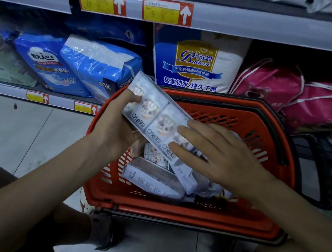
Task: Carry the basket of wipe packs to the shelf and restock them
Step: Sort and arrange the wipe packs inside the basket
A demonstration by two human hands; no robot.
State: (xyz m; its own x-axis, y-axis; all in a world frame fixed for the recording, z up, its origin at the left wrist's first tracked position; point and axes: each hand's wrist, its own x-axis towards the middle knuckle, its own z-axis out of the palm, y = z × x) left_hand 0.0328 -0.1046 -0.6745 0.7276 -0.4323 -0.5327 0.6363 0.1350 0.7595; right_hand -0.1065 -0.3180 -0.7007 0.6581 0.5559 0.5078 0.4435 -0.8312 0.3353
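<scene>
While hovering above the basket [189, 214], holds one long pack [157, 122] slanted, far end up-left toward the shelf [2, 88], near end down-right. Clasps the far end with the left grip [113, 130], fingers curled round it; lays the right grip [221, 159] flat and spread on the near end. Probably calls for a forward-left push, led by the left. Shows more packs [152, 178] lying in the basket.
</scene>
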